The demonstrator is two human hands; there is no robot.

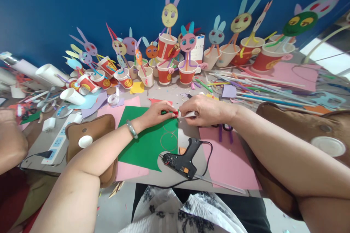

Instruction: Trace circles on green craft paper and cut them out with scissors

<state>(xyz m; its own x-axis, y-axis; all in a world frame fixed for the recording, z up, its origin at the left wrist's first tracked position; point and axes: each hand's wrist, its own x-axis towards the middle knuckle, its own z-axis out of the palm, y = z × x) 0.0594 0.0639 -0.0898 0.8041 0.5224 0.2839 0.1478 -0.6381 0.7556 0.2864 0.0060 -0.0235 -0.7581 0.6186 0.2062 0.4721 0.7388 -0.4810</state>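
Fingers of the left hand [157, 113] pinched nearly closed on a small red piece [175, 114]; clock centred here, where the hands meet. Right hand [203, 109] at 3 o'clock, fingers curled in round a slim white piece [190, 114], its inner end right up by the red one; cannot tell if the two touch. Red piece sits over the upper right edge of a green sheet [133, 142], which spreads from 6 to 9 o'clock with a drawn circle [168, 141] near its right edge. Bracelet [131, 129] on left wrist. Black glue gun [186, 160] on its side at 6 o'clock, nozzle towards 8, clear glue stick [218, 184] poking out the back towards 4. Pink sheet [229, 167] at 5 o'clock, under part of that stick. Loose coloured strips [259, 89] heaped at 2. Paper cups [188, 74] with paper-faced figures [188, 42] lined up from 10 round to 2, against a blue wall [109, 0]; phone [201, 45] upright among them just past 12. Brown cushions [90, 131] at 8 and 3, under the person's arms. Power strip [61, 138] at 8, beyond the left cushion; co-worker's arm [11, 138] at 9, far edge.
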